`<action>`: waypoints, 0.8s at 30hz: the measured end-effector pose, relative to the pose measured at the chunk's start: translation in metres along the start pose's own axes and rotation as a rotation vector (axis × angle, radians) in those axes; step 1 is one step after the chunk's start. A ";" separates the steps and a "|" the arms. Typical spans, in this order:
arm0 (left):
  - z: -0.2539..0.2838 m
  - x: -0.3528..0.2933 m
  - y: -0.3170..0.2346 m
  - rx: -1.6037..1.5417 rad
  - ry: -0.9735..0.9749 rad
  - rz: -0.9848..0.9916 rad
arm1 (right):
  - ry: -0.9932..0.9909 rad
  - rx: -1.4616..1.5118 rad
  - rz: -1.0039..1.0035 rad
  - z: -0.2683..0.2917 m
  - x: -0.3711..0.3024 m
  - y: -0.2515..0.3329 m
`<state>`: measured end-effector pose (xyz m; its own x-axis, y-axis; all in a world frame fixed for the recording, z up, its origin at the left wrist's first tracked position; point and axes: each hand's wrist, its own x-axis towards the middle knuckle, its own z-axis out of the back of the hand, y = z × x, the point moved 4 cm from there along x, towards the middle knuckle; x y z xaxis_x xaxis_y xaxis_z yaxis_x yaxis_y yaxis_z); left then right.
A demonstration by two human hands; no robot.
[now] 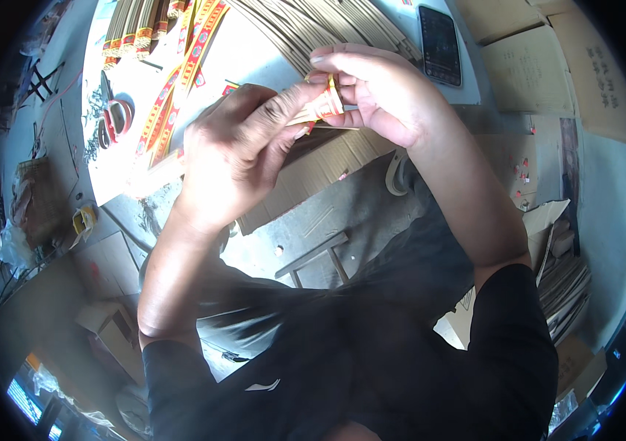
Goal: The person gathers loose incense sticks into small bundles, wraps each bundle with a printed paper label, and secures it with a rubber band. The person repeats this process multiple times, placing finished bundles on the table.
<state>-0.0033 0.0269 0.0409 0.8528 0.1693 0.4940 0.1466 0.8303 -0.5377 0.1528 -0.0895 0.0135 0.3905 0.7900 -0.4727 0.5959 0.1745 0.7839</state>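
My left hand (pixel 236 147) is closed round a small bundle of thin sticks, which look like incense sticks, its thumb and forefinger pressed near the end. A red and yellow paper band (pixel 331 104) wraps that end of the bundle. On the other side, my right hand (pixel 394 88) curves its fingers about the band, fingertips against or very close to it. Part of the bundle is hidden by my left fingers. Beyond the hands, loose brown sticks (pixel 357 26) lie spread on the white table (pixel 247 48).
Banded stick bundles (pixel 131 37) lie at the table's far left. Nearer are red and yellow printed strips (pixel 173 110) and red-handled scissors (pixel 114 121). A dark phone (pixel 439 45) rests at the right edge, beside cardboard boxes (pixel 530 70). Cardboard (pixel 306 176) hangs along the near edge.
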 end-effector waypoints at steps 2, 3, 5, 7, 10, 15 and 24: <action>0.010 0.006 0.000 -0.379 -0.007 0.121 | -0.070 -0.041 0.180 0.011 0.009 0.006; 0.015 0.006 0.001 -0.569 0.023 0.202 | -0.079 -0.135 0.330 0.014 0.011 0.015; 0.025 0.004 0.001 -0.947 0.036 0.394 | -0.096 -0.319 0.627 0.014 0.009 0.035; 0.033 0.009 -0.007 -1.210 0.012 0.526 | -0.052 -0.458 0.819 0.010 0.000 0.048; 0.037 0.008 -0.004 -1.444 0.056 0.645 | 0.042 -0.650 1.111 -0.004 -0.011 0.058; 0.036 0.007 -0.004 -1.775 0.105 0.712 | 0.160 -1.011 1.627 -0.030 -0.032 0.081; 0.035 0.000 -0.005 -1.779 0.268 0.759 | 0.153 -1.089 1.722 -0.045 -0.051 0.084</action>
<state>-0.0216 0.0411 0.0679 0.9890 -0.0392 -0.1424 -0.1182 -0.7883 -0.6038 0.1514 -0.0888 0.1221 -0.1093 0.5110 0.8526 -0.8505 -0.4920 0.1858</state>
